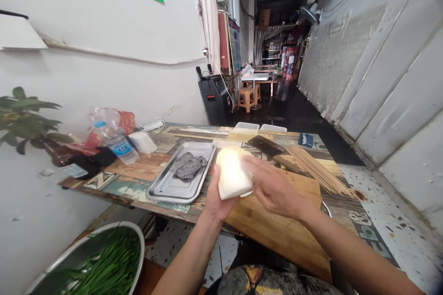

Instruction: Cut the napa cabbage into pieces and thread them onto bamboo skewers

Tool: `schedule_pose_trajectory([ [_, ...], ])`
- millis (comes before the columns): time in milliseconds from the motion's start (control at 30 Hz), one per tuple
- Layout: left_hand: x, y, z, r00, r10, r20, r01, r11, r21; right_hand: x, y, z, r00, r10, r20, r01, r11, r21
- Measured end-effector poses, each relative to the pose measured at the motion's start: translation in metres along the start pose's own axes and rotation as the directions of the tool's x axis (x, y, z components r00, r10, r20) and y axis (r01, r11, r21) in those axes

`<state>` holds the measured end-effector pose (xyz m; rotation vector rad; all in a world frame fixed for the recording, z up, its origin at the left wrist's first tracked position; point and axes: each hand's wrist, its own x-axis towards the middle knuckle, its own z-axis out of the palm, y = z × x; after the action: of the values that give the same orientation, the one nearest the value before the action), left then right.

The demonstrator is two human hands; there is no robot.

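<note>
1. Head view, the only one. Landmark: the wooden cutting board (277,230), on the patterned counter (128,189).
2. White block (235,175), yellowish on top, is held up over the board's far left part. Overexposed; its make-up is hard to tell.
3. Left hand (218,203): grip closed on the block, supporting it from the left and below.
4. Right hand (273,186): above the board, at the block's right side, motion-blurred. Cannot tell whether its grip is closed or merely touching.
5. Left of the board: metal tray (162,189) with dark grey pieces (187,166) lying in it. Beyond the board: cleaver (266,145). Beyond and to the right: wooden skewers (318,170). Low, well left: basin (140,239) of long greens (107,262).
6. Step in hand, my judgement: two-handed handling of the block above the board. The next move calls for steady left support and light right fingers; the block looks soft.
</note>
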<state>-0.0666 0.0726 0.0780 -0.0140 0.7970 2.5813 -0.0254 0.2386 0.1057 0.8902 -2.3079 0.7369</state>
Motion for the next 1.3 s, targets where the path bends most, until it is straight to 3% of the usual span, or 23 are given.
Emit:
schedule_pose_trajectory([
  [100, 0.002, -0.003, -0.002, 1.000, -0.004, 0.025, 0.003, 1.000, 0.017, 0.004, -0.010, -0.008, 0.991, -0.080, 0.111, 0.080, 0.997, 0.002],
  [267, -0.001, -0.003, 0.003, 0.998, -0.030, 0.048, 0.028, 0.999, 0.029, 0.011, 0.000, -0.009, 0.988, -0.126, 0.086, 0.132, 0.989, -0.069],
  [567, 0.002, -0.001, -0.003, 0.993, -0.109, -0.035, 0.110, 0.993, 0.034, 0.020, 0.017, -0.009, 0.952, -0.238, 0.193, 0.273, 0.945, -0.180],
  [800, 0.004, 0.000, -0.009, 0.992, -0.119, -0.031, 0.120, 0.993, 0.015, 0.024, 0.024, -0.008, 0.945, -0.269, 0.185, 0.291, 0.951, -0.102],
  [900, 0.005, 0.001, -0.011, 0.992, -0.114, -0.047, 0.114, 0.993, 0.003, 0.026, 0.024, -0.009, 0.947, -0.275, 0.169, 0.310, 0.920, -0.240],
  [1000, 0.006, 0.000, -0.013, 0.989, -0.130, -0.076, 0.131, 0.991, 0.003, 0.031, 0.020, -0.011, 0.938, -0.251, 0.240, 0.330, 0.861, -0.387],
  [1133, 0.005, -0.003, -0.015, 0.987, -0.118, -0.113, 0.121, 0.993, 0.013, 0.036, 0.013, -0.008, 0.939, -0.029, 0.344, 0.161, 0.918, -0.362],
  [1233, 0.002, -0.005, -0.015, 0.993, -0.024, -0.117, 0.024, 1.000, 0.003, 0.031, 0.014, 0.002, 0.943, 0.207, 0.262, -0.150, 0.964, -0.221],
  [1300, 0.001, -0.006, -0.014, 0.996, 0.031, -0.084, -0.034, 0.999, -0.031, 0.026, 0.015, 0.010, 0.893, 0.400, 0.208, -0.402, 0.915, -0.032],
])
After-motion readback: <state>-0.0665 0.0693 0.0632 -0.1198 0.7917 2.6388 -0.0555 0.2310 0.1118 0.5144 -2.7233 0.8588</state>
